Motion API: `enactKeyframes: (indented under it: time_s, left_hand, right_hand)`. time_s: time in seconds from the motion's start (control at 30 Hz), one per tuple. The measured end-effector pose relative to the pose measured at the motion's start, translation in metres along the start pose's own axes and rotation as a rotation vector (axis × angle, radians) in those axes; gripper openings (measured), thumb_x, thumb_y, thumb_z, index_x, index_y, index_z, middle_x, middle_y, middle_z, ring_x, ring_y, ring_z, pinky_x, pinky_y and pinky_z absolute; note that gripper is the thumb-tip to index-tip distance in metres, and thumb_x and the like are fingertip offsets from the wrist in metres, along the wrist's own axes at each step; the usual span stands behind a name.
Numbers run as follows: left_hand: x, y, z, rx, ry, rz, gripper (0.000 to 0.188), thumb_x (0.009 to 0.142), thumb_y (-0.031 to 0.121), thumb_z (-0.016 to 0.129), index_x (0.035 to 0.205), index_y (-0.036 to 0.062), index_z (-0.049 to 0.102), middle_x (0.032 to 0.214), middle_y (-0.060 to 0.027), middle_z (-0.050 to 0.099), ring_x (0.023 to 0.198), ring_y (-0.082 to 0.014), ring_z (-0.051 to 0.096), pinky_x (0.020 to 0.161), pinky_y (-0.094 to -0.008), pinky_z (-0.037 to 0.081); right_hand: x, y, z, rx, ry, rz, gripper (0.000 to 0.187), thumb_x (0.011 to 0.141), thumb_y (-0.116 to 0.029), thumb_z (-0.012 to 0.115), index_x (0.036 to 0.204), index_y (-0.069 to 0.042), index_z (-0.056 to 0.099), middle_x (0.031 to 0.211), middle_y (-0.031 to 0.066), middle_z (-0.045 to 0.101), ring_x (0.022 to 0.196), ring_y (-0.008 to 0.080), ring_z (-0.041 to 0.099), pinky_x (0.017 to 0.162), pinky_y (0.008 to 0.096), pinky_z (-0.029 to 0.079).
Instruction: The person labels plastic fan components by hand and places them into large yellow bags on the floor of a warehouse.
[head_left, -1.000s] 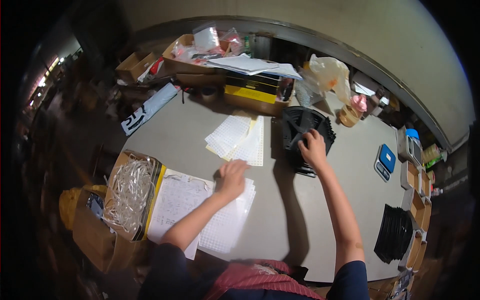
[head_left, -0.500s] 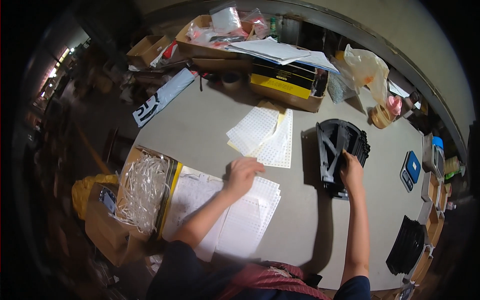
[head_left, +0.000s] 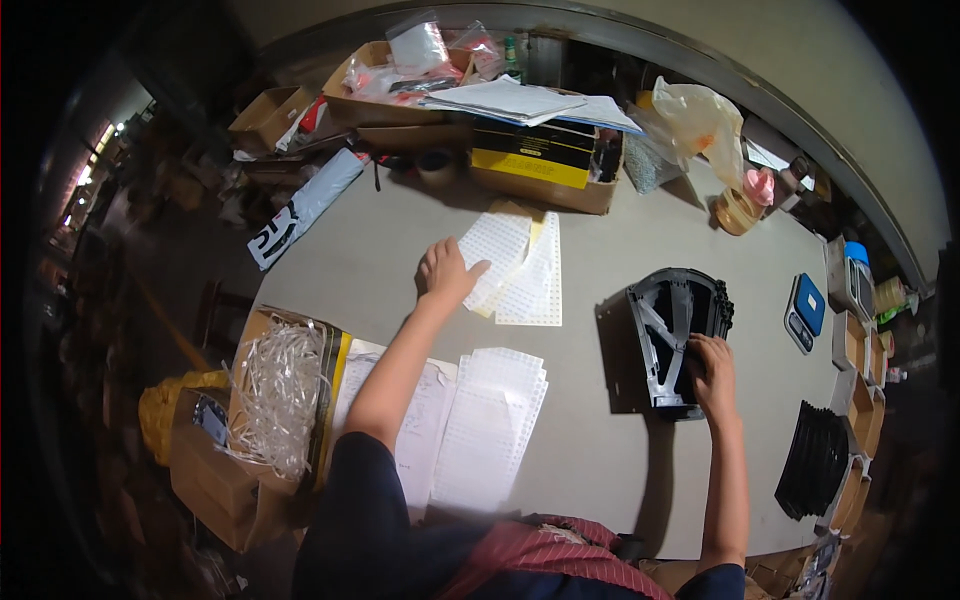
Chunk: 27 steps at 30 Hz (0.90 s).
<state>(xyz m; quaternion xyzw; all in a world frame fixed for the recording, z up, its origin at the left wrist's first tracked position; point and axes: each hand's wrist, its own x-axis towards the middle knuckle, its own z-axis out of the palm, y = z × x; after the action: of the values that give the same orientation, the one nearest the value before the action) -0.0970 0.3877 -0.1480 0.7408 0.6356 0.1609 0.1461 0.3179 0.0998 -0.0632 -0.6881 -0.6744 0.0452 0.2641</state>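
My left hand point(head_left: 447, 275) reaches to the left edge of the white label sheets point(head_left: 520, 262), printed with rows of small marks. Its fingers are apart, and the thumb lies over the sheet's corner. Further right, my right hand point(head_left: 713, 378) grips the near right part of a black fan-shaped plastic piece point(head_left: 655, 325) with grey struts and a toothed curved edge. Its fingertips are partly hidden inside that piece. More printed sheets point(head_left: 490, 425) lie nearer to me, overlapping an open notebook point(head_left: 415, 415) under my left forearm.
A box of shredded clear strips point(head_left: 285, 395) stands at the left. Cartons of bags point(head_left: 400, 85) and a black-and-yellow box point(head_left: 530, 155) line the back. To the right are a blue-topped scale point(head_left: 805, 310), a stack of black parts point(head_left: 812, 462) and small cardboard trays point(head_left: 858, 400).
My left hand has moved forward from the near papers to the farther label sheets. The black fan-shaped piece has come slightly nearer and lower, with my right hand still on it.
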Motion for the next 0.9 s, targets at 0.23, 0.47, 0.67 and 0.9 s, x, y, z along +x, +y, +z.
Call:
enactKeyframes:
  time_s: [0.23, 0.47, 0.67, 0.9]
  left_hand:
    - [0.008, 0.009, 0.005, 0.105, -0.124, -0.042, 0.086, 0.086, 0.044, 0.079, 0.145, -0.0038, 0.039, 0.147, -0.0270, 0.044, 0.139, -0.0427, 0.039, 0.114, -0.0579, 0.031]
    - [0.007, 0.012, 0.001, 0.110, 0.159, 0.116, 0.072, 0.083, 0.028, 0.083, 0.139, -0.0020, 0.048, 0.136, -0.0260, 0.055, 0.130, -0.0416, 0.049, 0.105, -0.0490, 0.042]
    - [0.011, -0.007, -0.001, -0.924, -0.100, -0.173, 0.028, 0.084, 0.011, 0.075, 0.107, -0.0014, 0.065, 0.093, -0.0131, 0.068, 0.091, -0.0324, 0.069, 0.076, -0.0364, 0.054]
    - [-0.065, 0.032, -0.058, -1.497, -0.442, -0.398, 0.017, 0.091, 0.013, 0.071, 0.103, 0.0026, 0.063, 0.107, -0.0100, 0.067, 0.097, -0.0206, 0.064, 0.085, -0.0383, 0.055]
  right_hand:
    - [-0.033, -0.031, -0.036, -0.066, 0.173, -0.051, 0.028, 0.083, 0.002, 0.068, 0.111, -0.002, 0.066, 0.115, 0.0110, 0.070, 0.115, 0.0295, 0.064, 0.118, 0.0495, 0.033]
    - [-0.160, -0.041, -0.080, 0.000, 0.257, 0.173, 0.034, 0.083, 0.008, 0.065, 0.116, 0.002, 0.065, 0.120, 0.0181, 0.067, 0.116, 0.0344, 0.063, 0.102, 0.0431, 0.046]
    - [-0.259, -0.043, -0.096, 0.081, 0.129, 0.314, 0.035, 0.080, 0.009, 0.063, 0.114, 0.002, 0.065, 0.118, 0.0185, 0.067, 0.111, 0.0370, 0.064, 0.092, 0.0414, 0.051]
    - [-0.280, -0.043, -0.056, -0.049, -0.152, 0.215, 0.039, 0.073, 0.004, 0.067, 0.112, 0.000, 0.065, 0.122, 0.0150, 0.066, 0.120, 0.0401, 0.056, 0.104, 0.0476, 0.046]
